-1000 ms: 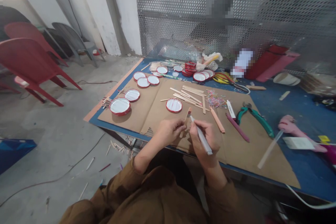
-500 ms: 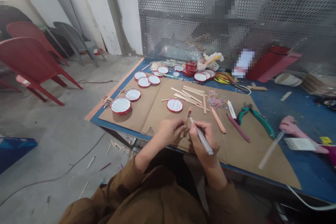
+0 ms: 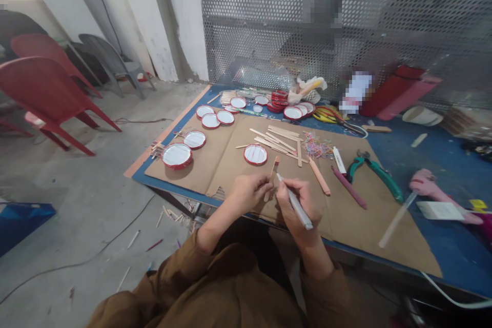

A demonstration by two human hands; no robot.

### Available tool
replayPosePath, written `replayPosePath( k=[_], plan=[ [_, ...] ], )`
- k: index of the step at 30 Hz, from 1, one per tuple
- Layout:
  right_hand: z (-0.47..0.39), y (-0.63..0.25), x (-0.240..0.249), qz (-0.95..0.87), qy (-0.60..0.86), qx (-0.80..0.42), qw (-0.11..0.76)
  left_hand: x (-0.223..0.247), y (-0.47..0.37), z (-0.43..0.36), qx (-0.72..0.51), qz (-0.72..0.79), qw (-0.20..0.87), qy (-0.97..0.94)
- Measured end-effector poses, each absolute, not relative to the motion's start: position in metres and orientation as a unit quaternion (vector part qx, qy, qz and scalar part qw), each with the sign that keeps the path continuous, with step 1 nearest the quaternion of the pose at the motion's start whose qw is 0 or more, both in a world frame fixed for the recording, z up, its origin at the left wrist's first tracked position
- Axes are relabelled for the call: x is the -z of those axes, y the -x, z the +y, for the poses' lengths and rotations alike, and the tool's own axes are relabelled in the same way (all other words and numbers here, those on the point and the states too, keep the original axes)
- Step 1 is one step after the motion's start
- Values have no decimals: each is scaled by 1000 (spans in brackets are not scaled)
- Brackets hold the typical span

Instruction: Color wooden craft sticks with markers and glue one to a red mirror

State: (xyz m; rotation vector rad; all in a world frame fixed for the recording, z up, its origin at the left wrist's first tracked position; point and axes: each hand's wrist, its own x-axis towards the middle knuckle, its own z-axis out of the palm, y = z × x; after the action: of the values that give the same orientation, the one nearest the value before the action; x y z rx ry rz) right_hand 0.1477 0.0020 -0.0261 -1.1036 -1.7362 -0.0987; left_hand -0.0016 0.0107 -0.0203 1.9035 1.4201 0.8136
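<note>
My left hand is closed around a popsicle stick, which points upward and has a reddish-brown coloured tip. In my right hand is a grey-white marker pen, its tip at the stick just below the coloured end. Beyond the stick a red-rimmed jar lid lies with its white inside facing up. Loose popsicle sticks are scattered behind it, beside a tangle of small coloured bands. A peach marker and a mauve marker lie right of my right hand.
Cardboard covers much of the blue table. Green-handled pliers and a pink glue gun with a glue stick lie at the right. More lids sit at the left and back, before a perforated metal screen.
Very little differs. The marker's tip has shifted slightly along the popsicle stick; both hands keep their hold in nearly the same place.
</note>
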Motion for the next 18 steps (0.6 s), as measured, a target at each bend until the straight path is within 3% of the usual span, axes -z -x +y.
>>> replayPosePath(
  k=[18],
  plan=[
    [1,-147,26,-716,449,72,530,19,1,10,-302,545,300,-722]
  ],
)
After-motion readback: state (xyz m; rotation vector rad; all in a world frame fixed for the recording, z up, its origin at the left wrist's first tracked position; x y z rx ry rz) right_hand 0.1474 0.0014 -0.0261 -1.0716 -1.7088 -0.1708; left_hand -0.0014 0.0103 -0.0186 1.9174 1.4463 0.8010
